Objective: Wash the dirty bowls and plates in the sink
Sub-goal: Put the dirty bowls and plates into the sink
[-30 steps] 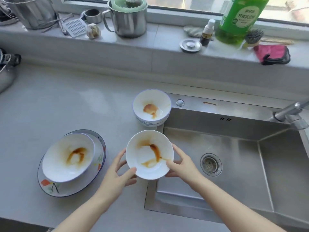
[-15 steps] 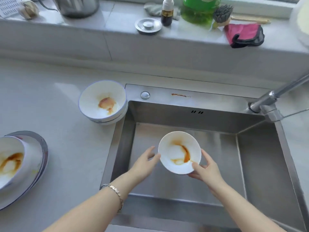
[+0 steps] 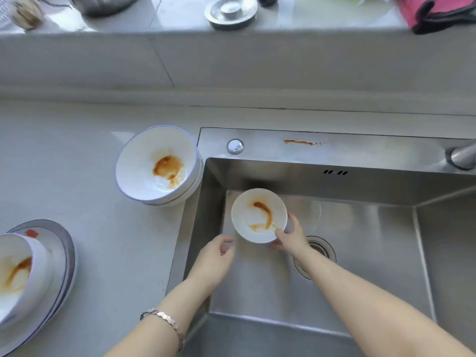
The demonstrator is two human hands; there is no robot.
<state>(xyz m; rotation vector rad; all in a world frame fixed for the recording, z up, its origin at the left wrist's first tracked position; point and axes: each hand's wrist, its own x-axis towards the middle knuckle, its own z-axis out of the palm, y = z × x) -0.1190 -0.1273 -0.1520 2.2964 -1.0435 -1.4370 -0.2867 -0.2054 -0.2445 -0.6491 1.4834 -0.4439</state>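
No writing or number can be read (anywhere in view).

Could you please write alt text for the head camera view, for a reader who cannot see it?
A person's right hand holds a small white bowl streaked with brown sauce inside a steel sink, the left hand open beside it. On the counter sit a stack of blue-rimmed bowls and another dirty bowl on plates.

Open sink basin right of held bowl.
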